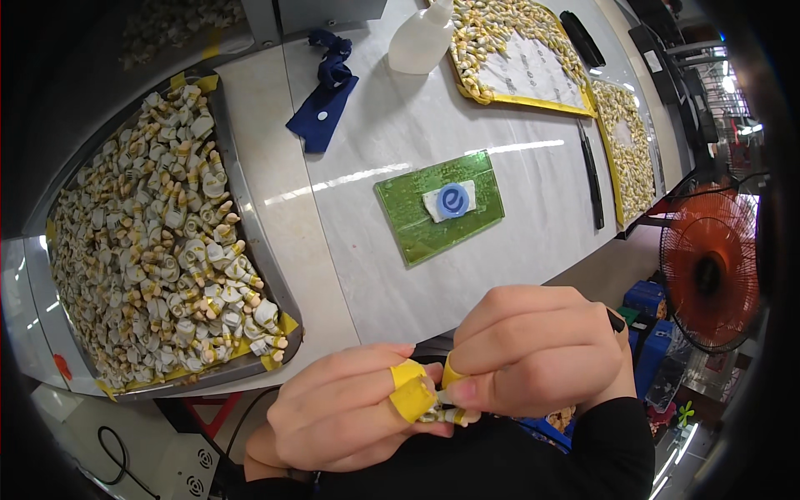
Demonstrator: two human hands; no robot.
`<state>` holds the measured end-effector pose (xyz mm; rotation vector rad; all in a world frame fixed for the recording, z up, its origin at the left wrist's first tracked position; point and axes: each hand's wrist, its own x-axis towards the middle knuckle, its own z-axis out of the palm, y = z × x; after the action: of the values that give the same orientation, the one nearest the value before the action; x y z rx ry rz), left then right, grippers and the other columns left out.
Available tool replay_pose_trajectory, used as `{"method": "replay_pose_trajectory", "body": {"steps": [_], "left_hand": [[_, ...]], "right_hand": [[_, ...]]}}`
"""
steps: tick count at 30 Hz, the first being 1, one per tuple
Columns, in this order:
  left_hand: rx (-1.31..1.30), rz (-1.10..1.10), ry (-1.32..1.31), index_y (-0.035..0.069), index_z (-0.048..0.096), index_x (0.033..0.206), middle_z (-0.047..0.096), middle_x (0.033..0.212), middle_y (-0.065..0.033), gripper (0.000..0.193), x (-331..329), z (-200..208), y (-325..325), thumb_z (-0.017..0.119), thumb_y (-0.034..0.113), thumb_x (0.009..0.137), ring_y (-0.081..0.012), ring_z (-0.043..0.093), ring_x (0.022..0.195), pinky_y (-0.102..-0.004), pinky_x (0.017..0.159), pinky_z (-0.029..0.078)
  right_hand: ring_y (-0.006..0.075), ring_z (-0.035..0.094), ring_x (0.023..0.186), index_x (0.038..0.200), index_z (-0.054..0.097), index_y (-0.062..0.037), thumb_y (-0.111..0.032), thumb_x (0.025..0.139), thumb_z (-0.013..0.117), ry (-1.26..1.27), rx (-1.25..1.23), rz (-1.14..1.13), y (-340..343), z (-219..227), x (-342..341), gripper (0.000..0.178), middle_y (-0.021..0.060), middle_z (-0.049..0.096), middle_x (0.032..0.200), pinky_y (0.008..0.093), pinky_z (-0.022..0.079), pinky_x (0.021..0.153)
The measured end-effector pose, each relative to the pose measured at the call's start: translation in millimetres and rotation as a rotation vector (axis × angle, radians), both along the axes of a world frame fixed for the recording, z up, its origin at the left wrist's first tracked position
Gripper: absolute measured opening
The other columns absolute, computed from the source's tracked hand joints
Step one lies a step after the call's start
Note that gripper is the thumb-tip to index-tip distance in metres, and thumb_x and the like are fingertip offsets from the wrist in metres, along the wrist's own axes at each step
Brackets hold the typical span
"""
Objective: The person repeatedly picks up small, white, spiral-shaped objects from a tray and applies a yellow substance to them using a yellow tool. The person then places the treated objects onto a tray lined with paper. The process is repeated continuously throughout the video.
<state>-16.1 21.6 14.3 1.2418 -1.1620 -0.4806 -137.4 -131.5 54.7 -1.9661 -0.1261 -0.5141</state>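
Observation:
My left hand (342,408) is closed around a small white-and-gold figurine piece (450,414) with a peach-coloured end, low in front of my body. My right hand (542,350) meets it there, thumb and forefinger pinched at the same piece. The fingers hide much of it, and whether the right fingertips hold something else cannot be made out. Yellow tape wraps fingers on both hands. Beyond them on the table lies a green slab (417,237) carrying a blue round disc (452,201) on a white patch.
At left, a metal tray (279,304) is heaped with similar pieces. Farther off are a navy cloth (329,108), a white squeeze bottle (419,43) and a yellow-edged tray (533,104) of small parts. A thin black tool (592,179) lies to the right; an orange fan (708,267) stands past the edge.

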Motion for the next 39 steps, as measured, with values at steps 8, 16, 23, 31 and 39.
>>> {"method": "replay_pose_trajectory", "body": {"steps": [8,16,23,31,39], "left_hand": [[0.056,-0.026,0.034,0.002,0.066,0.086,0.066,0.079,-0.0085,0.033,1.4,1.0,0.0,0.083,0.014,0.061,-0.0253,0.065,0.073,-0.0328,0.070,0.055],[-0.021,0.083,0.053,0.001,0.063,0.093,0.066,0.092,-0.0105,0.038,-4.3,-10.7,-7.9,0.083,0.011,0.061,-0.0238,0.063,0.079,-0.0321,0.069,0.052],[0.094,-0.221,0.878,-0.008,0.057,0.101,0.065,0.088,-0.0147,0.033,-1.0,-7.2,0.1,0.073,0.005,0.075,-0.0202,0.065,0.079,-0.0288,0.073,0.051],[0.203,-0.409,0.930,-0.007,0.062,0.089,0.066,0.083,-0.0129,0.022,3.4,-11.3,3.8,0.074,0.003,0.073,-0.0139,0.064,0.076,-0.0237,0.070,0.048],[0.271,-0.430,0.878,-0.005,0.063,0.085,0.067,0.079,-0.0115,0.019,3.7,-4.8,1.7,0.075,0.002,0.072,-0.0128,0.064,0.073,-0.0227,0.066,0.049]], "right_hand": [[0.0232,0.059,0.064,0.081,0.061,0.0073,0.003,0.072,0.064,-0.047,-0.033,-0.060,3.9,-3.9,-0.4,0.011,0.0149,0.059,0.080,0.0275,0.049,0.055],[0.0211,0.058,0.061,0.080,0.063,0.0056,0.005,0.068,0.067,-0.108,-0.155,-0.208,10.5,-8.6,-1.2,0.013,0.0119,0.061,0.076,0.0265,0.048,0.053],[0.0158,0.052,0.061,0.072,0.068,-0.0095,-0.014,0.064,0.081,0.134,0.035,-0.170,-4.1,2.4,-1.5,0.015,0.0013,0.059,0.071,0.0257,0.039,0.052],[0.0163,0.047,0.067,0.074,0.069,-0.0114,-0.018,0.062,0.081,0.248,0.145,-0.009,-6.0,0.9,2.9,0.017,0.0013,0.049,0.077,0.0258,0.035,0.056],[0.0179,0.048,0.067,0.073,0.064,-0.0082,-0.010,0.065,0.077,0.268,0.096,0.035,-3.2,7.0,3.9,0.015,0.0037,0.048,0.079,0.0262,0.037,0.056]]}}
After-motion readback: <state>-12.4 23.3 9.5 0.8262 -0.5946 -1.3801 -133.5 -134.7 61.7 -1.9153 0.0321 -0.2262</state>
